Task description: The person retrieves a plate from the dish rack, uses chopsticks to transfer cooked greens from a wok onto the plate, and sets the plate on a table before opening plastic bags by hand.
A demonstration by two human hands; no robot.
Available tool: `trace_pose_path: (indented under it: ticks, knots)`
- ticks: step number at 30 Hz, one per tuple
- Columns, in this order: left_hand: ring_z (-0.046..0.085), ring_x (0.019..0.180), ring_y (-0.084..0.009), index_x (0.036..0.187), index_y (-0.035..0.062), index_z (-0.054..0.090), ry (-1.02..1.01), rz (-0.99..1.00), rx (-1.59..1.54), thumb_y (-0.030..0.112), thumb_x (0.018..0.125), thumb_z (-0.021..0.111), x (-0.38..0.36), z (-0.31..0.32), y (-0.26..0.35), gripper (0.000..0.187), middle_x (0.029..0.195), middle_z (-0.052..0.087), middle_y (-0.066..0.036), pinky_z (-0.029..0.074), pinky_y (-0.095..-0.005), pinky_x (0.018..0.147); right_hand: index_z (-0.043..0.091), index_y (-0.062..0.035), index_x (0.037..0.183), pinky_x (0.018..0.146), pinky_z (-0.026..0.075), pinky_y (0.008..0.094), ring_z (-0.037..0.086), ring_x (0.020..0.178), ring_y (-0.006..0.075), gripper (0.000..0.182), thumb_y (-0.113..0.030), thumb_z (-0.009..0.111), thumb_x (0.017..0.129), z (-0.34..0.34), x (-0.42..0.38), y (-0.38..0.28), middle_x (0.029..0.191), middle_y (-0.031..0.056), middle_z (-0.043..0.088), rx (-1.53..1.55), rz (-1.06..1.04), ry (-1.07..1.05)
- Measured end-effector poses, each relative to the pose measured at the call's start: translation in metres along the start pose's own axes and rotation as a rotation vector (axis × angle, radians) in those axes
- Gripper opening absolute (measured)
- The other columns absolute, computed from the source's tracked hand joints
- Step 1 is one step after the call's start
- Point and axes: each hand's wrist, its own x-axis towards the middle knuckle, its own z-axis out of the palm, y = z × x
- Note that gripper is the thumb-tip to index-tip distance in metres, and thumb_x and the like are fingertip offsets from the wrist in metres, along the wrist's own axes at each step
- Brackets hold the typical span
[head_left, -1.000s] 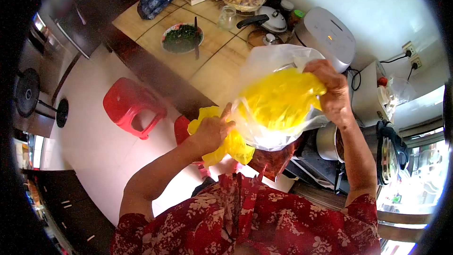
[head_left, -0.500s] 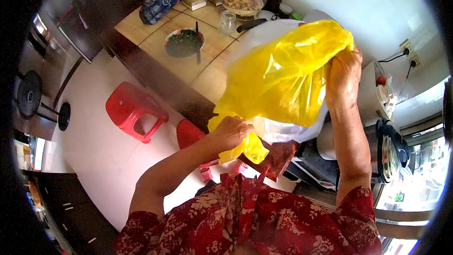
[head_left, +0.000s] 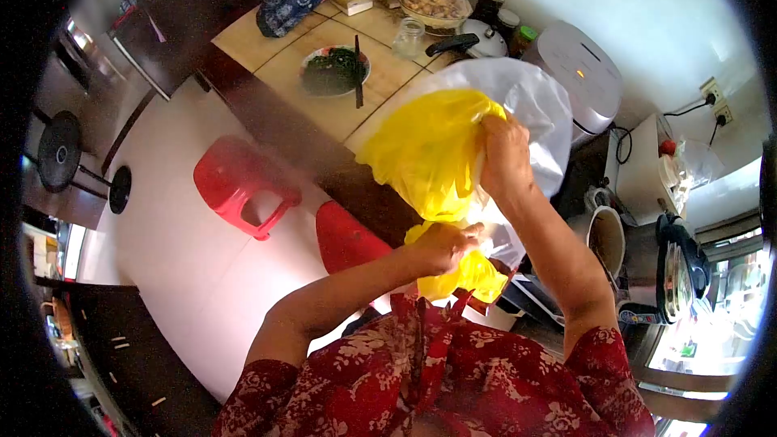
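Observation:
A yellow plastic bag (head_left: 429,150) hangs bunched between my two hands over the table's near edge. My left hand (head_left: 443,248) is closed round its lower, gathered part, and a crumpled end sticks out below the fist. Higher up, my right hand (head_left: 507,154) grips the bag's upper right side, with the fingers pressed together. Behind the bag lies a large translucent white plastic sheet or bag (head_left: 544,105), partly hidden by the yellow one. What is inside the yellow bag, if anything, cannot be seen.
On the tiled table (head_left: 324,117) stand a bowl of greens (head_left: 332,73) with chopsticks, a glass jar (head_left: 408,36), a food basket (head_left: 435,5) and a lidded pot (head_left: 486,40). A rice cooker (head_left: 576,73) stands right. Red stools (head_left: 235,182) are on the floor; a pot (head_left: 605,239) stands at right.
My right hand has come down and left, drawing the yellow bag into a smaller bunch. My left hand has shifted slightly right. More of the rice cooker and white plastic shows.

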Motion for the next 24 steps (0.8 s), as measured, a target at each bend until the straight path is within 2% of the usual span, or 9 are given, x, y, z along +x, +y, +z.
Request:
trace_pose_path:
  ticks: [1,3,6,8,9,15,18,21,24]
  knots:
    - [0.058,0.093,-0.0336,0.105,0.0044,0.055,-0.014,-0.013,0.021,0.003,0.068,0.047,-0.009,0.002,0.002,0.038,0.127,0.044,-0.018,0.048,-0.0384,0.079,0.063,-0.0007,0.079,0.061,0.047,0.0396,0.059,0.069,0.0359,0.019,-0.001,0.056,0.062,0.008,-0.002,0.010,0.079,0.0211,0.060,0.571,0.425,0.036]
    - [0.058,0.096,-0.0336,0.108,0.0030,0.054,-0.028,-0.071,0.035,0.003,0.065,0.048,-0.026,-0.008,0.010,0.043,0.122,0.048,-0.022,0.049,-0.0369,0.079,0.063,-0.0005,0.079,0.059,0.047,0.0373,0.059,0.068,0.0323,0.018,0.000,0.055,0.064,0.016,-0.009,0.053,0.077,0.0193,0.061,0.391,0.162,-0.045]
    - [0.058,0.097,-0.0314,0.106,0.0027,0.056,0.145,-0.159,0.040,0.000,0.064,0.050,-0.054,-0.031,0.009,0.043,0.113,0.054,-0.021,0.049,-0.0352,0.079,0.064,0.0004,0.086,0.058,0.047,0.0301,0.061,0.067,0.0207,0.016,-0.002,0.055,0.072,0.015,-0.016,0.080,0.081,0.0144,0.064,0.453,0.118,-0.179]
    - [0.060,0.091,-0.0316,0.105,0.0030,0.057,0.193,-0.263,-0.055,0.003,0.063,0.054,-0.072,-0.037,-0.009,0.042,0.108,0.057,-0.020,0.049,-0.0349,0.076,0.065,-0.0003,0.091,0.064,0.048,0.0296,0.061,0.076,0.0184,0.020,-0.012,0.063,0.074,0.002,-0.016,0.070,0.088,0.0112,0.066,0.460,0.504,-0.385]
    - [0.061,0.085,-0.0317,0.104,0.0033,0.058,0.241,-0.365,-0.148,0.006,0.063,0.059,-0.078,-0.044,-0.014,0.041,0.102,0.060,-0.019,0.049,-0.0346,0.073,0.062,-0.0025,0.103,0.079,0.046,0.0325,0.059,0.095,0.0232,0.038,-0.018,0.071,0.069,-0.007,-0.013,0.068,0.103,0.0160,0.062,0.163,0.482,-0.502]
    - [0.063,0.080,-0.0227,0.102,0.0028,0.061,0.436,-0.623,-0.123,-0.001,0.065,0.057,-0.119,-0.095,-0.006,0.037,0.089,0.065,-0.013,0.048,-0.0300,0.072,0.045,-0.0036,0.123,0.099,0.033,0.0403,0.040,0.118,0.0341,0.068,-0.018,0.075,0.063,-0.055,-0.038,0.060,0.124,0.0199,0.045,-0.375,-0.168,-0.412]
    - [0.062,0.080,-0.0159,0.100,0.0015,0.061,0.553,-0.740,-0.331,-0.003,0.068,0.057,-0.121,-0.109,0.002,0.033,0.089,0.066,-0.008,0.048,-0.0293,0.072,0.043,-0.0045,0.122,0.097,0.033,0.0443,0.037,0.119,0.0373,0.063,-0.014,0.071,0.066,-0.070,-0.056,0.073,0.125,0.0187,0.044,-0.809,-0.087,-0.497]
    - [0.059,0.079,-0.0130,0.095,0.0006,0.062,0.709,-0.713,-0.573,0.009,0.080,0.053,-0.113,-0.113,-0.009,0.019,0.087,0.064,-0.005,0.048,-0.0291,0.071,0.050,-0.0042,0.114,0.093,0.037,0.0418,0.046,0.112,0.0342,0.048,-0.007,0.067,0.070,-0.069,-0.066,0.085,0.117,0.0175,0.051,-0.551,-0.180,-0.151]
    - [0.058,0.081,-0.0130,0.099,0.0030,0.059,0.845,-0.896,-0.797,0.023,0.091,0.043,-0.107,-0.119,-0.001,0.027,0.093,0.063,-0.006,0.046,-0.0286,0.073,0.056,-0.0037,0.106,0.089,0.041,0.0374,0.054,0.100,0.0299,0.036,-0.004,0.065,0.072,-0.070,-0.074,0.036,0.107,0.0149,0.057,-0.142,-0.108,-0.161]
